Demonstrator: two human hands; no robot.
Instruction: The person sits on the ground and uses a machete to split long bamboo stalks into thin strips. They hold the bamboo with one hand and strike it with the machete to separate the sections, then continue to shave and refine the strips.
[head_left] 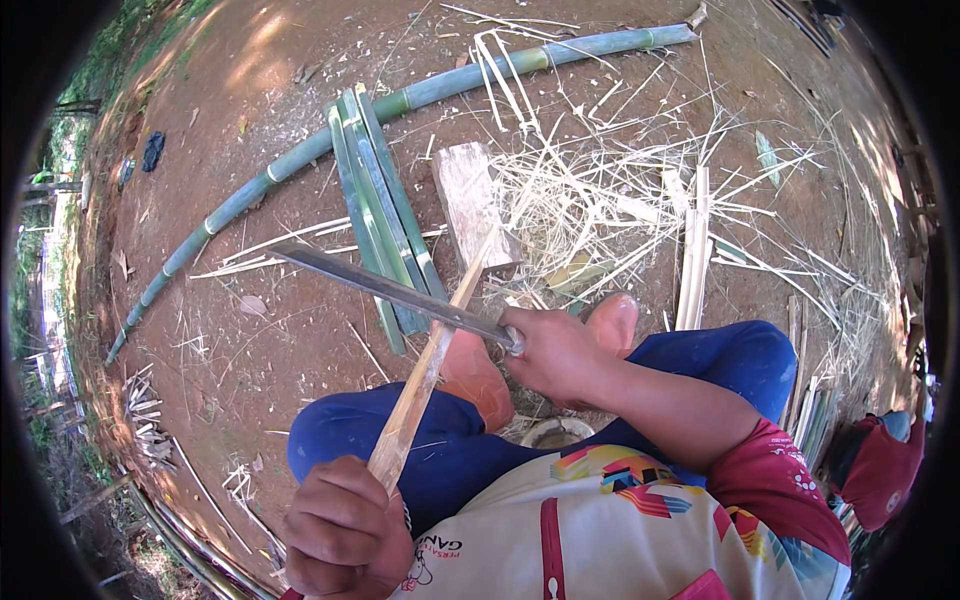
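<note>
My left hand (345,530) is wrapped round the near end of a pale split bamboo strip (412,410), which slants up and away to the right. My right hand (560,355) grips the handle of a long machete (395,292). Its blade points to the left and lies across the strip beyond my knee; whether the edge bites into it I cannot tell. The strip's far end reaches a squared wooden block (465,200) on the ground. Left of the block lie several green split bamboo lengths (385,220).
A long green bamboo pole (300,155) curves across the ground beyond. Thin pale shavings (590,205) are heaped right of the block, beside an upright-lying pale bamboo piece (692,255). My bare feet (475,375) are close to the blade. A dark red cloth item (880,470) is at far right.
</note>
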